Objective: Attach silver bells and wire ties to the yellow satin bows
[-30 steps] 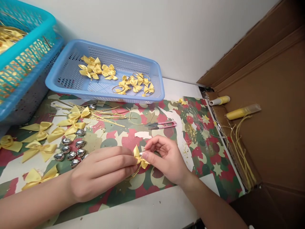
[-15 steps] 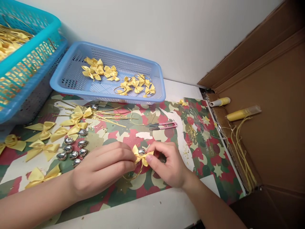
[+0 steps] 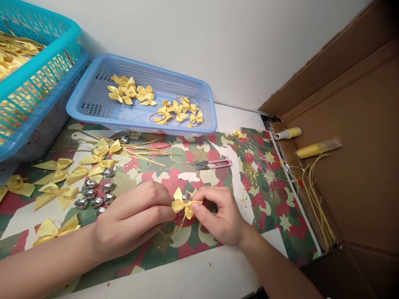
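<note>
Between my two hands is a yellow ribbon bow (image 3: 181, 206) with a shiny silver bead (image 3: 186, 197) at its middle and a gold cord loop (image 3: 178, 229) hanging below. My right hand (image 3: 220, 214) pinches the bow's right side between thumb and forefinger. My left hand (image 3: 137, 218) is at the bow's left tip, fingers bent together; its thumb is hidden. Left of that hand lie several silver beads (image 3: 97, 202) and loose yellow bows (image 3: 56, 195). Beyond them a bundle of gold cords (image 3: 146, 152) rests on the patterned sheet.
Pink-handled thread snips (image 3: 215, 165) lie past my hands. A blue basket (image 3: 140, 124) with bows stands at the back, and a turquoise basket (image 3: 59, 50) is stacked at left. A cardboard wall (image 3: 349, 95) with yellow thread strands (image 3: 318, 203) bounds the right.
My left hand has shifted slightly left and its fingers have bent more, leaving more of the bow's left side visible. My right hand keeps its pinch in nearly the same place.
</note>
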Demonstrator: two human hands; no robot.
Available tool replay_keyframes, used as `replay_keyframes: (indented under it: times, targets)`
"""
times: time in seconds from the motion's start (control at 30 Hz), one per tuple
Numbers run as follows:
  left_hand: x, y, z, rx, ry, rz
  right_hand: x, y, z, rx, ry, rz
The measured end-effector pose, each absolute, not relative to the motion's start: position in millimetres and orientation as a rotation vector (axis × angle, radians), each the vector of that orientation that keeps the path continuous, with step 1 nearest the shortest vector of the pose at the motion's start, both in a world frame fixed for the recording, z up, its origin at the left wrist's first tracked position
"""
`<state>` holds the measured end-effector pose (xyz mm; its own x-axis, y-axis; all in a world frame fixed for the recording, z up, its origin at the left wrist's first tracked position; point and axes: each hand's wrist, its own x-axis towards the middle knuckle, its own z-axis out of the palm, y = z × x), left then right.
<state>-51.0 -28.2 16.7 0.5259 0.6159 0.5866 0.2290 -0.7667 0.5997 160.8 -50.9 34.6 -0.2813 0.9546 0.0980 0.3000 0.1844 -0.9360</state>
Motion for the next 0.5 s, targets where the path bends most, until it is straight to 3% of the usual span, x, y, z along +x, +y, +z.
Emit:
replay_keyframes:
  times: [0.27,0.5]
  targets:
    - [-42,-21,18,2.004,0.869,1.274,151,-58,31,-1.182,-1.579,0.766]
    - [-38,-24,19,1.804,0.837,1.01,145,-61,26,-1.344,-1.363,0.774]
